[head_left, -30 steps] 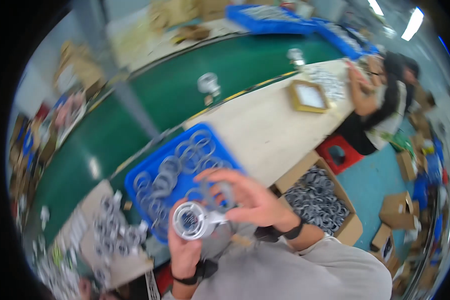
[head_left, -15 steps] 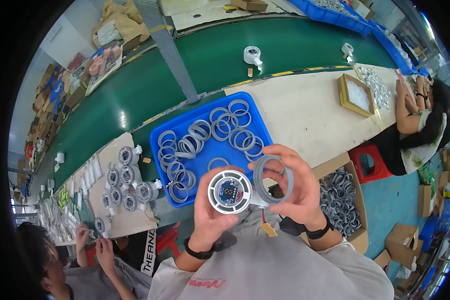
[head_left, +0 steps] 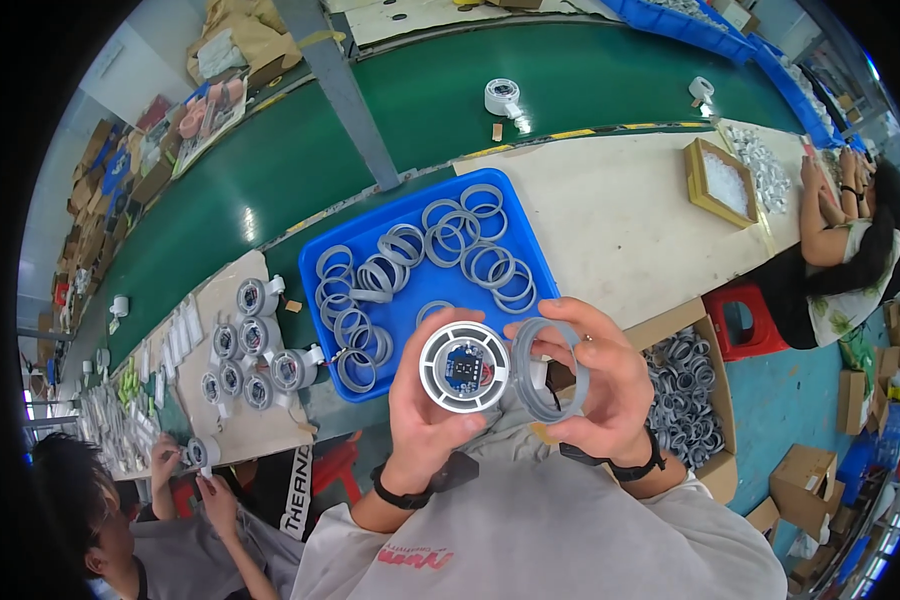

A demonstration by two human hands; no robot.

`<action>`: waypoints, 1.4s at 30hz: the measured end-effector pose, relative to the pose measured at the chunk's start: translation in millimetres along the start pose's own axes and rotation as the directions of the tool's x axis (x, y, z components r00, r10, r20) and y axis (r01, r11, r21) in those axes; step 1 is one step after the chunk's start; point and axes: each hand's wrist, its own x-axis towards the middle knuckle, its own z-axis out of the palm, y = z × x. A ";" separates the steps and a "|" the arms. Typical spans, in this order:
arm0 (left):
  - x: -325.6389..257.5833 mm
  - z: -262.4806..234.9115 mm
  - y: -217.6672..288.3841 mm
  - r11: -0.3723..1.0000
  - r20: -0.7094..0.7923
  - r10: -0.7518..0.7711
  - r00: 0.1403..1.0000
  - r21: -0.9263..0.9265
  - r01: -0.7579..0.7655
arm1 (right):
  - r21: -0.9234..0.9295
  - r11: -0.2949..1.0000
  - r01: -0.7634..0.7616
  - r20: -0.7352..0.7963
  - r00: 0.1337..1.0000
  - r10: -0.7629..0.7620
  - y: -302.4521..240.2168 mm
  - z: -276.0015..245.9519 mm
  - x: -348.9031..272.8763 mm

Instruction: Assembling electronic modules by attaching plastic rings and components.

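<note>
Round white housing (head_left: 464,367) with a blue circuit board inside sits gripped in the left hand (head_left: 425,420), held at chest height just below the blue tray (head_left: 315,262). Right hand (head_left: 595,395) grasps a grey plastic ring (head_left: 548,369), touching the housing's right side. Tray holds loose grey rings (head_left: 470,255), smooth and thin-walled. Bare tabletop (head_left: 620,215) lies right of the tray; carton of rings (head_left: 682,400) sits near the right wrist.
</note>
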 end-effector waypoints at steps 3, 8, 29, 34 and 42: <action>0.3 -0.2 -4.1 0.999 -0.016 0.051 0.999 -0.005 -0.051 | -0.029 0.999 0.028 0.015 1.000 -0.027 4.9 3.2 -0.9; 0.8 -7.8 -12.0 0.976 0.020 0.199 0.980 0.084 -0.200 | -0.113 0.988 0.106 0.043 0.994 -0.102 2.7 12.5 2.2; 17.7 -1.8 -13.5 0.176 0.505 0.303 0.808 0.804 -0.568 | 0.147 0.877 -0.458 0.220 0.879 0.422 58.7 13.1 20.1; 15.3 -47.7 7.5 0.489 0.237 0.270 0.933 0.801 -0.345 | 0.098 0.937 -0.335 0.049 0.942 0.332 48.4 20.8 11.5; 17.6 -189.9 55.8 0.464 -0.247 0.374 0.894 0.884 0.051 | 0.035 0.884 -0.467 -0.073 0.881 0.468 63.6 -11.6 -0.4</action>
